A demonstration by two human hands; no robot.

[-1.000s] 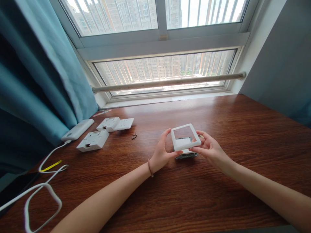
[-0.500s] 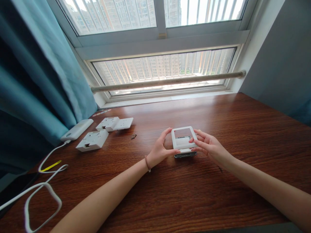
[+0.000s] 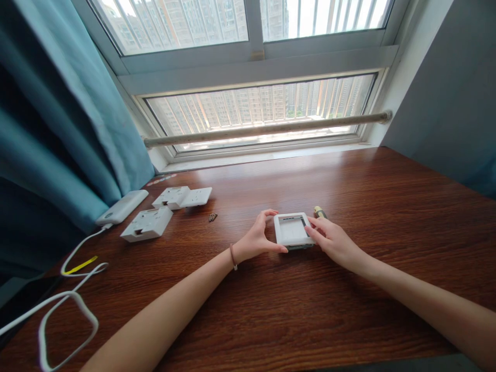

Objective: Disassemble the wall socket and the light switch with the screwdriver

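Note:
A white square switch-plate frame (image 3: 295, 241) sits over a white switch module (image 3: 291, 229) on the wooden desk, and the module's dark metal edge shows below the frame. My left hand (image 3: 259, 235) grips the frame's left side, its thumb along the lower left corner and its fingers at the upper left. On the right side, my right hand (image 3: 334, 240) holds the frame's edge between thumb and fingers. Just behind those right fingers lies a tool with a yellow and black handle (image 3: 320, 212); the rest of it is hidden.
Two white mounting boxes (image 3: 149, 224) stand at the left, a white socket plate (image 3: 198, 196) leaning against the rear one. Several screws (image 3: 213, 217) lie near them. A white power bank (image 3: 123, 206) and its looping white cable (image 3: 72, 294) are farther left, by the blue curtain (image 3: 112, 129).
The frame has come down from a tilted position above the module to lie flat over it. My right hand has shifted slightly, and the yellow and black handle now shows behind it.

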